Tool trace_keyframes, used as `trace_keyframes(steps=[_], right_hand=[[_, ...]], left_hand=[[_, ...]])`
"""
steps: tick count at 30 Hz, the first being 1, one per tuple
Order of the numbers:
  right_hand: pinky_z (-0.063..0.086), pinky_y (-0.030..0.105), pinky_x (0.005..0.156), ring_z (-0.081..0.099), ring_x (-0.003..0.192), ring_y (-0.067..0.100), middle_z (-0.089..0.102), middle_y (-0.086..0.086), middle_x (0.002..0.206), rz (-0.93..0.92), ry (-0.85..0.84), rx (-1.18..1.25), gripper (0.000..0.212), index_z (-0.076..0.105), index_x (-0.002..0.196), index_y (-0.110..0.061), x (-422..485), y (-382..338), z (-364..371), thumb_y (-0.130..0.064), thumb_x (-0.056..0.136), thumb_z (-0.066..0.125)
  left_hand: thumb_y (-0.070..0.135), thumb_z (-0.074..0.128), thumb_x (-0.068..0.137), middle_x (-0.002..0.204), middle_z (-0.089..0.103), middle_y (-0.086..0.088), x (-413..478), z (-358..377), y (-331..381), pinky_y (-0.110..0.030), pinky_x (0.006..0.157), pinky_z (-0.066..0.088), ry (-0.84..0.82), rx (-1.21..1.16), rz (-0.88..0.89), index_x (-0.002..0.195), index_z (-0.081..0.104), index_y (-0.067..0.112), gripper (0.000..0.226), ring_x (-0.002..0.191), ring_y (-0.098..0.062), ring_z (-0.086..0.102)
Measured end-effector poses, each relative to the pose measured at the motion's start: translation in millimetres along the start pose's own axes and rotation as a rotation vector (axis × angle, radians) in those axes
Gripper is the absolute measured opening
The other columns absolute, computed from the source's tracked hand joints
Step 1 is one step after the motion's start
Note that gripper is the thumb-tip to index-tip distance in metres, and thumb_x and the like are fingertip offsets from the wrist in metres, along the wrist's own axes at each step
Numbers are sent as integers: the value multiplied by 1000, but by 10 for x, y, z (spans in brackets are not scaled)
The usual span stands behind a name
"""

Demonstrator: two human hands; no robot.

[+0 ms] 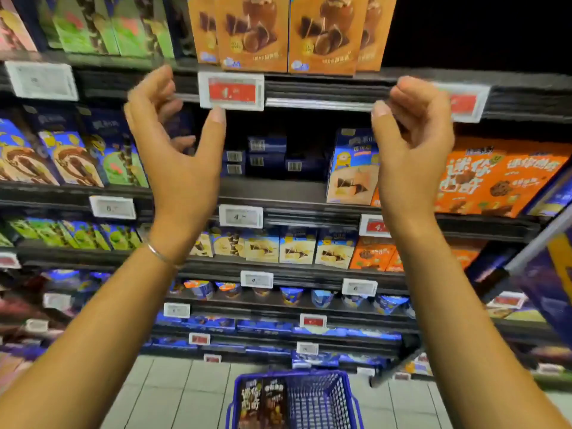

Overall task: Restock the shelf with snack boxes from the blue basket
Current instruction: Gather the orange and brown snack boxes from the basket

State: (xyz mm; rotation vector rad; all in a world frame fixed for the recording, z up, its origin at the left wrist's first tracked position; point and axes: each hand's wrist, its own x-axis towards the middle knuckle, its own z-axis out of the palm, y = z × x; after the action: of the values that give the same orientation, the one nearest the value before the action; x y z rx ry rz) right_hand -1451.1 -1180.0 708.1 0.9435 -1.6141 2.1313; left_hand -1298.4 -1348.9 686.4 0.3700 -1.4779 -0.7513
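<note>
Glossy cardboard boxes [322, 32], flat-faced and orange, stand on the dark shelf [325, 85] just above my hands. My left hand [176, 144] is half-open with curled fingers, holding nothing. My right hand [414, 134] is the same, empty. Far below my wrists, the blue mesh basket [315, 400] holds two dark boxes [263, 404].

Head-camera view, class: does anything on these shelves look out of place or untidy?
Yes. On the second shelf, between the raised hands, dark blue boxes lie stacked flat at the back with barcodes outward, leaving bare shelf in front, while one blue-and-yellow upright box stands alone. Neighbouring rows face front, fully stocked.
</note>
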Motion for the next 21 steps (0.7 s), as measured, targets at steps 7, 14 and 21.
trace_keyframes(steps=[7,14,21], right_hand=[[46,24,71,55,81,10,61,6,95,451,-104,-93,16,60,113,2,-1690,1184,-445,1,97,58],[53,33,87,64,92,16,68,-1,100,1114,-485,-536,15,66,110,-15,-3930,2584,-1196,-22,97,62],[48,32,87,56,96,17,62,0,94,1478,-770,-562,17,56,83,-30,-5826,4392,-1406,-35,99,59]], left_hand=[[16,68,98,120,65,-7,-2252,-504,-787,-16,79,48,-189,55,-508,131,56,13,35,100,-5,63],[9,70,99,109,72,-19,-4381,-1314,-1908,-61,97,56,-491,223,-1241,117,59,9,21,105,-39,72],[16,81,91,92,71,-12,-6146,-1698,-3487,-53,99,55,-479,377,-1345,87,59,24,24,92,-27,67]])
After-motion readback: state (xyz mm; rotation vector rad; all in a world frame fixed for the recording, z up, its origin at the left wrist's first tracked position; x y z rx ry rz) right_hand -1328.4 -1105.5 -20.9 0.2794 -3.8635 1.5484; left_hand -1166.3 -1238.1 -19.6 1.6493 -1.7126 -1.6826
